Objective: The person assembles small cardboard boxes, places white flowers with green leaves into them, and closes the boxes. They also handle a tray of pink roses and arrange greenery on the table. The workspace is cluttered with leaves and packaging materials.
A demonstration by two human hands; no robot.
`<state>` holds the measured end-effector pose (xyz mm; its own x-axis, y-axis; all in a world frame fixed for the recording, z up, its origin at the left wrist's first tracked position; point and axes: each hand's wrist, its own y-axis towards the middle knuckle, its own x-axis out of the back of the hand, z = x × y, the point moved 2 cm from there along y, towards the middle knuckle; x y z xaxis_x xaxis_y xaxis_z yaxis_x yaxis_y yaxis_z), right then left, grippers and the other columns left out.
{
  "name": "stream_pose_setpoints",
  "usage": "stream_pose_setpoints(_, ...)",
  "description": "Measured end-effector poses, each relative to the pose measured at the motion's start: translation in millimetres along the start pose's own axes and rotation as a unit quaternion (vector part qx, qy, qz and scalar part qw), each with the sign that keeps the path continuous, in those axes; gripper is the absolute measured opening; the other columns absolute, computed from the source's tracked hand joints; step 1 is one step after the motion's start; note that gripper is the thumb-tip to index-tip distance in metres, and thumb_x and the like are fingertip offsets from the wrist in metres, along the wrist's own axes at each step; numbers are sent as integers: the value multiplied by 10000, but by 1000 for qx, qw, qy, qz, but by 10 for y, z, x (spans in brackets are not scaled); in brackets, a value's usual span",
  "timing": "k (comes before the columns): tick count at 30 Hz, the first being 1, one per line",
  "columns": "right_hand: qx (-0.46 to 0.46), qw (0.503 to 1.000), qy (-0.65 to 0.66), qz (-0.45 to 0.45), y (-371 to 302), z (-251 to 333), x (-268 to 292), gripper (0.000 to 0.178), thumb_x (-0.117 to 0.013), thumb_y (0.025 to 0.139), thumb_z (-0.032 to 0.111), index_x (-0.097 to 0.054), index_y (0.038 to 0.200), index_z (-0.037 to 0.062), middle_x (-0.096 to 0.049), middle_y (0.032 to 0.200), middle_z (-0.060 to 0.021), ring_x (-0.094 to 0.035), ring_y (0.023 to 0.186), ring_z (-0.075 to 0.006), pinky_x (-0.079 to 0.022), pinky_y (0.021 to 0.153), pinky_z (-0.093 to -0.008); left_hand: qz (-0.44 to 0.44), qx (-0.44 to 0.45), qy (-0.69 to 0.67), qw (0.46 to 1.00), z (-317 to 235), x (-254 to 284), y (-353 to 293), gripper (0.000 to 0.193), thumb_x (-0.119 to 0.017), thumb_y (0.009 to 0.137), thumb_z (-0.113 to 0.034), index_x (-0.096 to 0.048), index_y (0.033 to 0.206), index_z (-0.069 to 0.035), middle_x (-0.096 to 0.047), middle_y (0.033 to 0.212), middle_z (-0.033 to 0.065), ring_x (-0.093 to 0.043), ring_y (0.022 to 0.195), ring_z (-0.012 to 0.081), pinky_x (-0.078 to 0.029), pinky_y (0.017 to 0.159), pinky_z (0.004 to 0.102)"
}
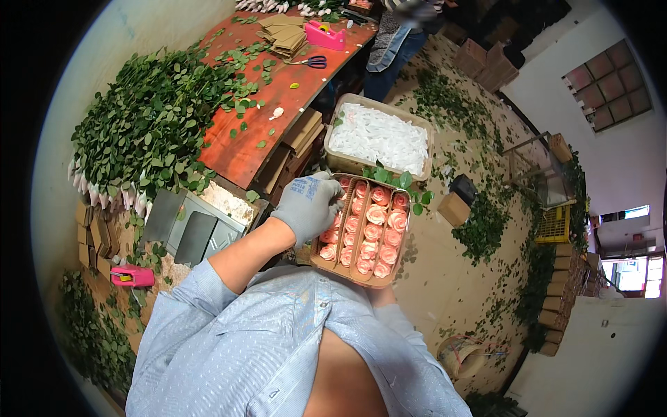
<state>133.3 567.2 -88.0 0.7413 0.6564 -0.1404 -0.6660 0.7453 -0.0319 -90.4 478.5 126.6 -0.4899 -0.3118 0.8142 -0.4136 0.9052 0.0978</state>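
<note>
A bunch of pink roses (375,214) is right in front of my body, its blooms in rows between corrugated cardboard strips (352,244). A cardboard wrap (358,276) encloses the rows, and green leaves stick out at its upper right. My left hand (306,205), in a grey glove, is closed at the bunch's upper left edge. Its fingertips curl against the roses and cardboard there. My right forearm runs up beneath the bunch, which hides my right hand and its fingers.
A tub (379,135) of white sleeves stands just beyond the bunch. Leafy stems (149,118) are heaped on the red table (240,142) at left, with scissors (309,62), cardboard pieces and a pink tape dispenser (325,36) farther back. Another person stands beyond. Leaves litter the floor.
</note>
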Motion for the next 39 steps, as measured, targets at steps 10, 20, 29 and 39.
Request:
stream_pose_setpoints(10, 24, 998, -50, 32, 120, -41, -180, 483, -545, 1037, 281, -483, 1475, 87, -587, 1439, -101, -580, 1302, -267, -464, 1111, -431, 45, 53, 5, 998, 256, -22, -1, 205, -740, 886, -225, -737, 986, -46, -676, 1023, 187, -666, 978, 394, -523, 851, 476)
stream_pose_setpoints(20, 54, 994, -84, 51, 193, -40, -289, 485, -555, 1032, 270, -483, 1476, 87, -589, 1439, -101, -581, 1302, -267, -460, 1114, -429, -35, -5, -161, 986, 460, 37, -316, 305, -661, 955, -123, -696, 1248, -47, -710, 1119, 177, -688, 1012, 341, -541, 898, 403)
stream_pose_setpoints(29, 108, 974, -181, 83, 176, -17, -269, 487, -564, 1028, 260, -482, 1476, 87, -591, 1439, -101, -582, 1303, -268, -457, 1117, -427, -21, 11, -15, 1000, 334, 18, -483, 286, -756, 879, -253, -742, 1084, -54, -687, 983, 165, -691, 900, 356, -555, 797, 435)
stream_pose_setpoints(39, 141, 947, -279, 73, 80, -382, -110, 522, -629, 994, 269, -495, 1464, 84, -608, 1424, -99, -595, 1294, -269, -464, 1107, -408, -2, 87, 45, 995, 193, -39, -525, 248, -752, 883, -272, -779, 1054, -95, -677, 1018, 172, -689, 935, 368, -551, 817, 458)
